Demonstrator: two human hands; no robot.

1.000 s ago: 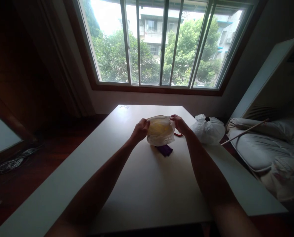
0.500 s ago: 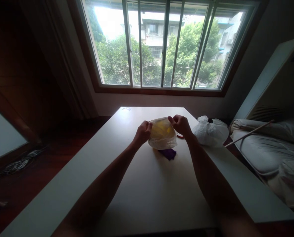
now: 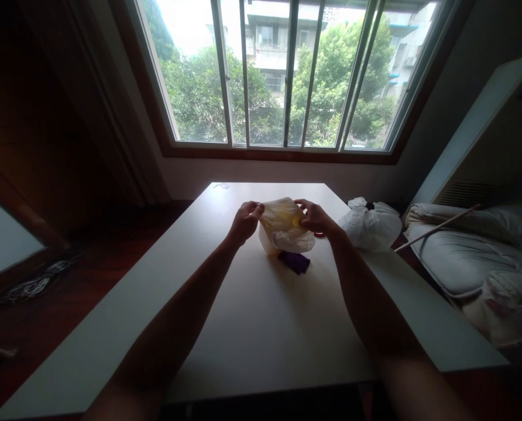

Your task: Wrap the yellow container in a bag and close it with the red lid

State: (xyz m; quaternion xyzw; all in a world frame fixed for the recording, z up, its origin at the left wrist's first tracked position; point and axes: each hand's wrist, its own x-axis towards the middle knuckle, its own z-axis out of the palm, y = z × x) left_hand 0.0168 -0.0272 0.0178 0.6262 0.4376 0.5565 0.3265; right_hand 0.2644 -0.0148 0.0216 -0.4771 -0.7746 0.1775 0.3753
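Observation:
Both my hands hold a pale, see-through plastic bag [image 3: 282,225] with something yellow showing through it. My left hand [image 3: 247,221] pinches the bag's left edge between thumb and fingers. At the bag's right upper edge, my right hand [image 3: 314,216] grips with its fingers curled over the plastic. Just below the bag, a small dark purple cloth [image 3: 295,262] lies on the white table [image 3: 261,333]. Part of a red-rimmed item [image 3: 319,235] peeks out beneath my right hand; the rest of it is hidden.
A knotted white plastic bag [image 3: 370,227] rests at the table's right edge. Beyond it, a thin stick [image 3: 436,228] leans across a folded pale mattress [image 3: 467,263]. A wide window [image 3: 282,88] is behind the table, and cables [image 3: 37,283] lie on the floor at left.
The bag's opening has changed shape, and its front side now sags in folds. My right fingers have shifted their grip and spread a little. The camera view has tipped slightly downward.

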